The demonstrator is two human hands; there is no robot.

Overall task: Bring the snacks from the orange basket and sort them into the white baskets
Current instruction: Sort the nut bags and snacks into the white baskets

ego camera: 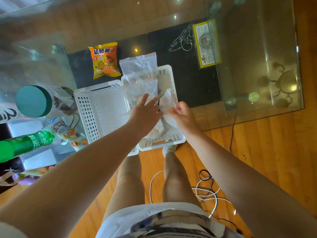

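Note:
Two white perforated baskets stand side by side on the glass table: the left basket [96, 107] and the right basket [169, 78]. Clear zip bags of snacks lie in the right one: a far bag [139, 66] leans over its back rim, and a nearer bag [140, 91] lies over its middle. My left hand [145, 110] rests with straight fingers on the nearer bag. My right hand [181, 114] pinches another clear bag [166, 103] at the basket's right side. An orange snack packet [105, 60] lies on the table behind the left basket. No orange basket is in view.
A teal-lidded canister [34, 101], a green bottle [22, 146] and a printed snack bag [70, 134] crowd the table's left side. A yellow packet [206, 43] lies at the far right of the glass. Cables [205, 188] trail on the wooden floor by my legs.

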